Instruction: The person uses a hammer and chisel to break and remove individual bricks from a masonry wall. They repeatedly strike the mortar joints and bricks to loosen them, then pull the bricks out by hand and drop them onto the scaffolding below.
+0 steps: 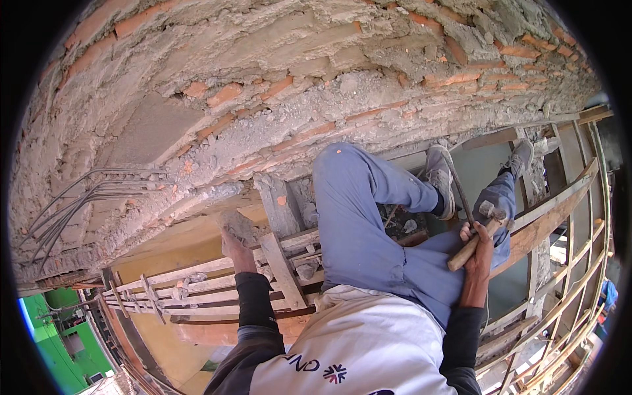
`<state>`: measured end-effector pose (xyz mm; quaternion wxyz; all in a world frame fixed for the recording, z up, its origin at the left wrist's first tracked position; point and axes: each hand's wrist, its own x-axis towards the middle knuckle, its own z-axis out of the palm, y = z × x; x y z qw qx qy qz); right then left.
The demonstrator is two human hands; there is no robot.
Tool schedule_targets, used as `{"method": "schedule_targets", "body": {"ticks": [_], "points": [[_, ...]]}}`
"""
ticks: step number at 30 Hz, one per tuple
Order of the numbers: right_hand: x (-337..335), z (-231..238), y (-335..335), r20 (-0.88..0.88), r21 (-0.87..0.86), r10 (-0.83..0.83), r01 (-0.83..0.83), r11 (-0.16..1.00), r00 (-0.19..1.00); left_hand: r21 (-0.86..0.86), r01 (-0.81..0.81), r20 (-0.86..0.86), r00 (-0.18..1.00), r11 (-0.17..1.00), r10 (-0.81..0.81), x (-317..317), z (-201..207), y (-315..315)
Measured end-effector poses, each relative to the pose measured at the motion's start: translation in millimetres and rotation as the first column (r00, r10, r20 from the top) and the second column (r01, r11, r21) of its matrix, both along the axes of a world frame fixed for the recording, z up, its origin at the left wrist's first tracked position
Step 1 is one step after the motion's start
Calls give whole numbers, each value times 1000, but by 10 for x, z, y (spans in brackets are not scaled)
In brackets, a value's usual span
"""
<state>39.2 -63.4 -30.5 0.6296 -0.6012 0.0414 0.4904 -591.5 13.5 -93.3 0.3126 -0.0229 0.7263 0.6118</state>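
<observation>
My right hand (482,249) is wrapped round a short hammer (466,253) with a wooden handle and a dusty, blocky head, over my right leg. A long thin metal rod (458,182) slopes from beside my shoe down to the fingers of that hand. Whether the hand grips the rod too, I cannot tell. My left hand (238,255) is raised at the left, beside the wall's lower edge. Its fingers are closed on a grey, dusty chunk of mortar (237,227). Broken mortar and orange brick cover the rough wall (263,108) ahead of me.
Bent steel bars (85,197) jut from the wall at the left. A wooden slat frame (197,266) with rubble on it runs under me. Bamboo and timber rails (566,263) curve along the right, with gaps below. An upright plank (282,270) stands between my left arm and leg.
</observation>
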Motion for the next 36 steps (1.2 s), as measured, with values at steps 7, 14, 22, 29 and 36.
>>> {"method": "schedule_targets", "body": {"ticks": [7, 14, 22, 29, 36], "points": [[-2, -49, -42, -14, -6, 8, -8, 1000, 1000, -77, -35, 87, 995, 996, 42, 106, -39, 81], [156, -281, -86, -22, -4, 108, -108, 994, 994, -32, -144, 228, 962, 989, 148, -31, -79, -86], [282, -294, -14, 16, -25, 222, -222, 975, 975, 138, -46, 252, 968, 989, 9, -453, -113, -215], [166, -160, -30, 128, -114, 273, -259, 959, 954, 216, 95, 74, 991, 972, -113, 190, 383, 14], [-457, 338, -29, 214, -73, 247, -237, 969, 945, 485, 748, 6, 515, 453, -857, 2248, 1163, 235]]}}
